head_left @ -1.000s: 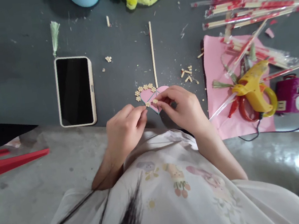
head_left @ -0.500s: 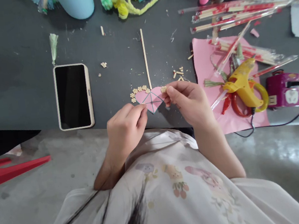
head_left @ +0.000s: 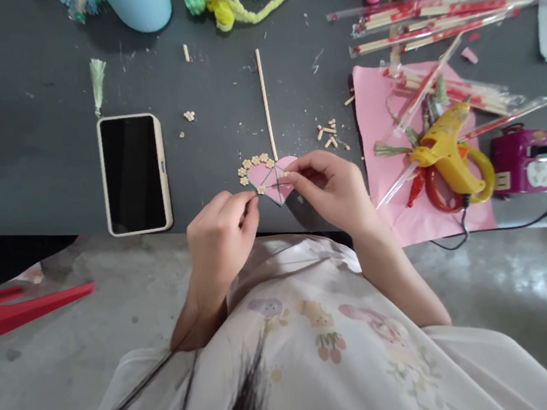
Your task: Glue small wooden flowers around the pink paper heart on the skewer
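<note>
Your left hand (head_left: 220,239) rested at the near edge of the dark worktop (head_left: 41,128), its fingers (head_left: 251,201) drawn narrow and pinched on a lower flower (head_left: 261,190), a tiny pale piece at the left side of the pink heart (head_left: 270,182). Your right hand (head_left: 334,187) reached in from the other side, thumb and forefinger closed on an upper flower (head_left: 284,175) over the heart's right lobe. The heart lay flat on the worktop just in front of you, between both hands, with a row of flowers (head_left: 252,163) along its upper left edge and a thin stick (head_left: 265,102) running away from its notch. A phone (head_left: 134,173) lay well to the left. A yellow glue gun (head_left: 447,148) sat on a pink sheet (head_left: 376,104) to the right.
</note>
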A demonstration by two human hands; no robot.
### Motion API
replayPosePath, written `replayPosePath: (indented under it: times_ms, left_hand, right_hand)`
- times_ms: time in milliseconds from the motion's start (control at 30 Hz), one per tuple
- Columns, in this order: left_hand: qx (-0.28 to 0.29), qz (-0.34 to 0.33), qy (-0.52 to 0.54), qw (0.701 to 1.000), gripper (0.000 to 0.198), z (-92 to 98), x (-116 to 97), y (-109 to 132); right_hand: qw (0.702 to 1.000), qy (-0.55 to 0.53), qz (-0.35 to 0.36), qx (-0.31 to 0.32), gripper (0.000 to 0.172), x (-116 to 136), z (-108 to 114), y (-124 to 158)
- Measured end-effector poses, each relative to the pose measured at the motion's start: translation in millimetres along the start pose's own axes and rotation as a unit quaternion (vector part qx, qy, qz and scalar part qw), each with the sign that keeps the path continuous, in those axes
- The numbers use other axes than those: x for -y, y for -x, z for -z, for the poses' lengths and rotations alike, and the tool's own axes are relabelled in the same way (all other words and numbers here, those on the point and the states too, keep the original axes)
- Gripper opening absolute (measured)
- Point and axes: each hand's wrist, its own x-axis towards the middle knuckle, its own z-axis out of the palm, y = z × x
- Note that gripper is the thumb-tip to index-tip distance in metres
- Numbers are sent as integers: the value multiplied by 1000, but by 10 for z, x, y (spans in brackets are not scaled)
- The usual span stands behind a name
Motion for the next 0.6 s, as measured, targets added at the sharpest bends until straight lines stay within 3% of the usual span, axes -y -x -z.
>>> replayPosePath:
  times_ms: [133, 300, 600]
  left_hand:
    - [-6, 37, -2, 999, 11, -9, 51, 21]
    - [-2, 66, -19, 998, 15, -51, 95, 22]
    - [15, 64, -21, 998, 19, -83, 96, -2]
  right_hand:
    - [987, 127, 93, 35, 10, 29, -66, -8]
    - [953, 269, 141, 23, 15, 41, -118, -33]
    - [947, 294, 126, 29, 11, 0, -98, -24]
